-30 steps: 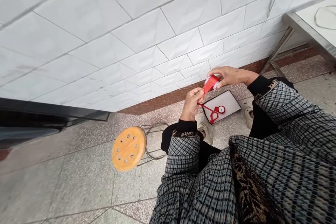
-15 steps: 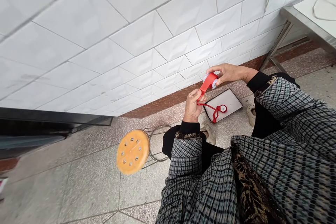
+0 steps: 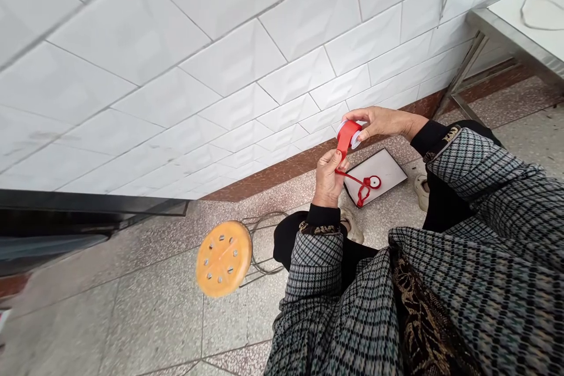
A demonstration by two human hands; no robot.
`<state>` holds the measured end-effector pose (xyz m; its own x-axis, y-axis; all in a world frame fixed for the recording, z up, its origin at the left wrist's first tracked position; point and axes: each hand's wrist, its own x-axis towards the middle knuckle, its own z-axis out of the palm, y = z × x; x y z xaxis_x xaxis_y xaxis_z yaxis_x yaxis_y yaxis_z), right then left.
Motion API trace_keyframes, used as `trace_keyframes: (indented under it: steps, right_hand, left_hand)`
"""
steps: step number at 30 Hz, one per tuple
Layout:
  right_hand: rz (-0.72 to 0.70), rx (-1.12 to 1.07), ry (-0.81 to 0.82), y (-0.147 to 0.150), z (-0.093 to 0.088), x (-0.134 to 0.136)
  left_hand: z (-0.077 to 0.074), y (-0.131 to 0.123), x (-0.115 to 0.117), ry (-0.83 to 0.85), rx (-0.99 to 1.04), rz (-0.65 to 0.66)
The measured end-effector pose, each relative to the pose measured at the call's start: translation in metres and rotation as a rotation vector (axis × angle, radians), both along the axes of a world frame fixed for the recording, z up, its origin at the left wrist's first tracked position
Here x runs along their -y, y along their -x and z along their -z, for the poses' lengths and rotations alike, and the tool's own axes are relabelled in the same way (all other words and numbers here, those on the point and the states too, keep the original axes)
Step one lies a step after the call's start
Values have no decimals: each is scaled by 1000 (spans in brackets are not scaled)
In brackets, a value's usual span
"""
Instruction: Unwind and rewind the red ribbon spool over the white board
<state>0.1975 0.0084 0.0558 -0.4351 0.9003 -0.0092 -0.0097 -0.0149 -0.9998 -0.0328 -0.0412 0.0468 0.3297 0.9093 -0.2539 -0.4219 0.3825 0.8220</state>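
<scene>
My right hand (image 3: pixel 374 122) grips a white spool wound with red ribbon (image 3: pixel 348 132), fingers on its far side and thumb at the near rim. A short stretch of ribbon runs from the spool down to my left hand (image 3: pixel 328 176), whose thumb and fingers pinch it. Below the left hand the ribbon narrows into a red strand that trails toward a shallow white tray (image 3: pixel 388 170) with a dark rim on the floor. A small red ring-shaped roll (image 3: pixel 374 182) with a pale centre and a loop of red strand show over the tray.
An orange round stool (image 3: pixel 224 258) with holes in its seat stands to the left. White wall tiles (image 3: pixel 273 88) rise in front. A metal-framed table (image 3: pixel 520 41) with a thin cord loop is at the upper right. My shoes flank the tray.
My right hand and the spool have shifted slightly left, nearer my left hand. The ribbon between them is shorter and steeper. Both hands keep their hold.
</scene>
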Motion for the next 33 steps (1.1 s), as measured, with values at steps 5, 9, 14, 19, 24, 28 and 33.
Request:
trace_keyframes:
  steps: [5, 9, 14, 19, 24, 28, 33]
  right_hand:
    - [-9, -91, 41, 3, -5, 6]
    - [-21, -88, 66, 4, -8, 8]
    - [-62, -130, 113, 4, -12, 10]
    - [-59, -216, 188, 5, -11, 12]
    - [-87, -308, 216, 8, -1, 8]
    - [-138, -390, 234, 12, 7, 4]
    - [-177, -491, 229, 20, 11, 6]
  left_hand:
    - [-1, 1, -1, -32, -44, -26]
    - [-3, 3, -1, -99, 35, -47]
    - [-7, 3, -1, -7, 53, -91]
    - [-8, 0, 0, 34, 26, -99]
    - [-3, -4, 1, 64, -24, -76]
    - [1, -8, 2, 12, -48, -139]
    - [4, -11, 3, -14, -2, -142]
